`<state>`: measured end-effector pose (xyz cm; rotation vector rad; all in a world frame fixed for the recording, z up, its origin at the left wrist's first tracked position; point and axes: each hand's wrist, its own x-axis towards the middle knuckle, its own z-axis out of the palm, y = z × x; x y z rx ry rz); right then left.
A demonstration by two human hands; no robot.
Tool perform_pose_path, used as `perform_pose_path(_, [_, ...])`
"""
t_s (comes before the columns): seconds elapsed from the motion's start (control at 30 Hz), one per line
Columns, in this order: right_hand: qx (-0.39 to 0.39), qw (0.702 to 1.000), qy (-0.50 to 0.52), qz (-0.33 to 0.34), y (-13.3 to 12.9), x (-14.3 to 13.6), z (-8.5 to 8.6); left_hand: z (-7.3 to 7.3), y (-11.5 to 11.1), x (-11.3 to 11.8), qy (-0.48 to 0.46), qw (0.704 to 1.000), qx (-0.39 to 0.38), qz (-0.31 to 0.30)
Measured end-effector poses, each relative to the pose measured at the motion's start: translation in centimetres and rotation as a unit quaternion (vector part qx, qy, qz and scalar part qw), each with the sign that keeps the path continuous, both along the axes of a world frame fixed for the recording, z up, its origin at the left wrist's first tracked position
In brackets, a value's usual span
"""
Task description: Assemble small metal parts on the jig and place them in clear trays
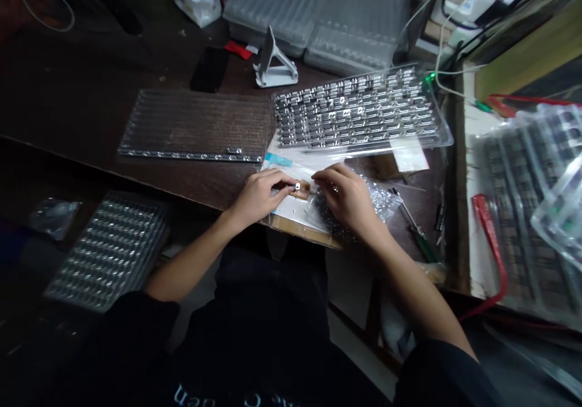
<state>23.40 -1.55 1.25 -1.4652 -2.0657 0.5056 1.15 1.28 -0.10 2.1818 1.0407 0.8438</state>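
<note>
Between thumb and fingertips, my left hand [260, 197] grips a small metal-shelled connector [297, 186]. It sits at a small brown block [302, 192] on a white sheet [286, 210]. My right hand [349, 196] hovers just right of the block with its fingers closed together; whatever may be in them is too small to make out. Under and beside that hand lies a heap of tiny shiny metal parts [377, 196] on clear plastic. A clear tray [364, 134] filled with rows of similar connectors stands behind my right hand.
Left of it, a ribbed clear tray [195, 119] holds connectors along its front row. Behind are a phone [210, 69], a white stand [276, 70] and stacked clear trays [313, 13]. A green-handled screwdriver [421, 240] lies right. More filled trays [107, 249] sit lower left.
</note>
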Motion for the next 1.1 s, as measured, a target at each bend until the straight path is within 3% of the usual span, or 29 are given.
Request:
perform_pose_path(0.23, [-0.015,1.0,-0.016,0.006,-0.1,-0.7,0.0,-0.4,0.0,0.1,-0.008,1.0,0.013,-0.001])
perform_pose_path(0.47, [-0.026,0.995,-0.101,0.001,0.0,-1.5,-0.1,-0.8,-0.1,0.2,-0.022,1.0,-0.009,0.004])
perform_pose_path(0.6, [-0.03,0.994,-0.105,0.028,0.2,-1.8,-0.2,-0.5,-0.2,0.0,-0.049,0.996,-0.006,0.081])
perform_pose_path(0.67, [-0.03,0.992,-0.105,0.06,0.1,-2.1,-0.2,-0.2,-0.5,-0.2,-0.003,0.994,-0.001,0.107])
perform_pose_path(0.8, [0.006,0.981,-0.169,0.097,-0.2,-2.9,-0.1,-0.1,-1.2,-0.8,0.118,0.988,0.011,0.095])
perform_pose_path(0.97, [0.018,0.972,-0.192,0.134,-0.3,-2.9,-0.2,-0.3,-1.2,-0.9,0.117,0.987,0.013,0.108])
perform_pose_path(1.03, [0.014,0.977,-0.182,0.108,-0.2,-2.3,0.0,-0.2,-1.0,-0.4,0.093,0.988,0.019,0.124])
perform_pose_path(1.1, [0.011,0.982,-0.184,0.037,-0.1,-1.5,0.3,0.1,-0.9,0.4,0.057,0.99,0.031,0.126])
